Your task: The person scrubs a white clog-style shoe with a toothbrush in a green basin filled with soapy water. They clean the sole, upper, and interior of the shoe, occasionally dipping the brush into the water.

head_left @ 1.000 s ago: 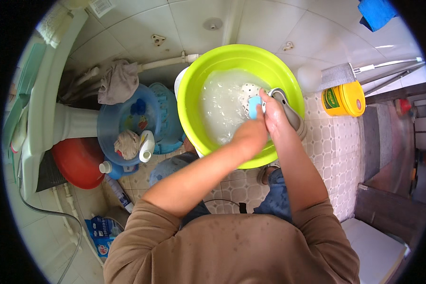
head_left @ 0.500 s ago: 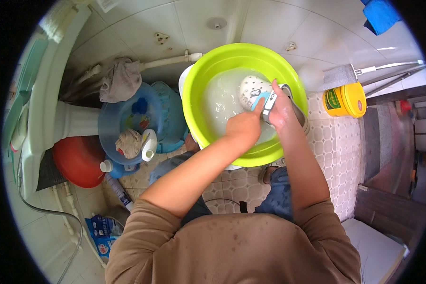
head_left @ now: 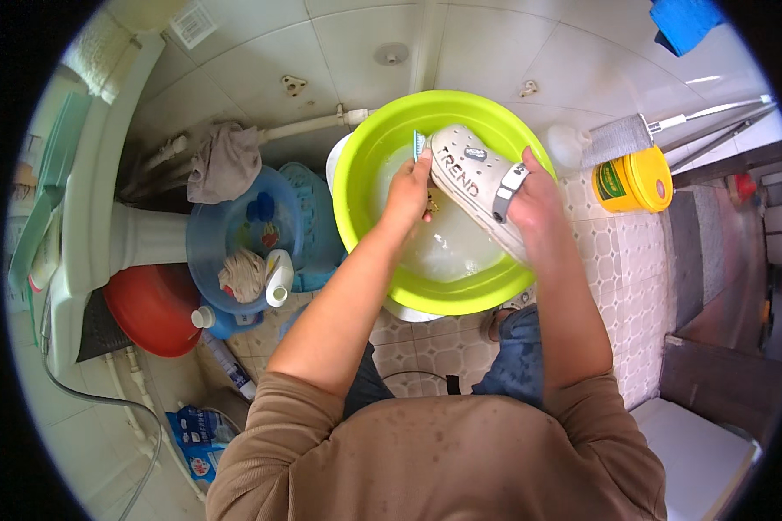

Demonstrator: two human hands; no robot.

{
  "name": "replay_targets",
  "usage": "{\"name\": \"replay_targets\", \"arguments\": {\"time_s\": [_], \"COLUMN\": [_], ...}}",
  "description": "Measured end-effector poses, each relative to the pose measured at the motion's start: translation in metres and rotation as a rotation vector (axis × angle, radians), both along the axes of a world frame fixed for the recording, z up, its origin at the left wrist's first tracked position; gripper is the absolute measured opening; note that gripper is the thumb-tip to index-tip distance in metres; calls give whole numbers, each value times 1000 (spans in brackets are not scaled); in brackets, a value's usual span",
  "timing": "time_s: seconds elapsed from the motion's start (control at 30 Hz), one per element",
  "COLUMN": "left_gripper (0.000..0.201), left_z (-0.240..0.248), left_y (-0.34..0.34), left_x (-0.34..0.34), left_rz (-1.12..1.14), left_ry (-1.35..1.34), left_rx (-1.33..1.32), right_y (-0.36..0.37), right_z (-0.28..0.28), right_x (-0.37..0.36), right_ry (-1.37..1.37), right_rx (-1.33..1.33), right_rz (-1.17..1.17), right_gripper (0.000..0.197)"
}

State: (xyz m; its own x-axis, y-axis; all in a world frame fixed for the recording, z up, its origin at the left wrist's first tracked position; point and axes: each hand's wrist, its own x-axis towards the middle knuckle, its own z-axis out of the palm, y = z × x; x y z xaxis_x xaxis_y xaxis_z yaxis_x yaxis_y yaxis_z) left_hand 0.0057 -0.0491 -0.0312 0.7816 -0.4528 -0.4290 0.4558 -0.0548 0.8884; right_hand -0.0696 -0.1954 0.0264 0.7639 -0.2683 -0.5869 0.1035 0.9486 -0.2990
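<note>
Tiled wall [head_left: 486,52] ahead: left hand [head_left: 408,193] clamped on brush [head_left: 419,141], right hand [head_left: 537,207] round clog [head_left: 471,165] heel (some fingers hidden), which, if soapy, could slip into green basin [head_left: 349,191].

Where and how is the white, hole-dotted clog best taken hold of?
Probably by the rear of the white, hole-dotted clog, behind its white-and-grey strap, from the right: the rounded toe points up-left, so the rear faces the right hand.

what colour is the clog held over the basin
The clog is off-white; the head view shows it best.
</note>
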Motion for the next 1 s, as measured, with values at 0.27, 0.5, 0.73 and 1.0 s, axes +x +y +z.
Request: {"name": "replay_targets", "arguments": {"time_s": [0.27,0.5,0.73,1.0], "left_gripper": [53,49,41,48], "left_z": [18,6,10,5], "left_y": [-5,-8,-4,-1], "left_x": [-3,-4,-1,5], "left_rz": [77,151,58,11], "left_ry": [-38,-57,131,146], "left_rx": [25,-125,-46,122], "right_y": [10,16,-8,-7], "right_z": [-34,-45,-50,-14], "right_x": [-12,-43,-65,-62], "right_ry": [-84,-70,178,432], "right_rx": [-192,-242,-357,-1998], "right_rz": [298,64,241,378], "right_gripper": [41,45,47,50]}}
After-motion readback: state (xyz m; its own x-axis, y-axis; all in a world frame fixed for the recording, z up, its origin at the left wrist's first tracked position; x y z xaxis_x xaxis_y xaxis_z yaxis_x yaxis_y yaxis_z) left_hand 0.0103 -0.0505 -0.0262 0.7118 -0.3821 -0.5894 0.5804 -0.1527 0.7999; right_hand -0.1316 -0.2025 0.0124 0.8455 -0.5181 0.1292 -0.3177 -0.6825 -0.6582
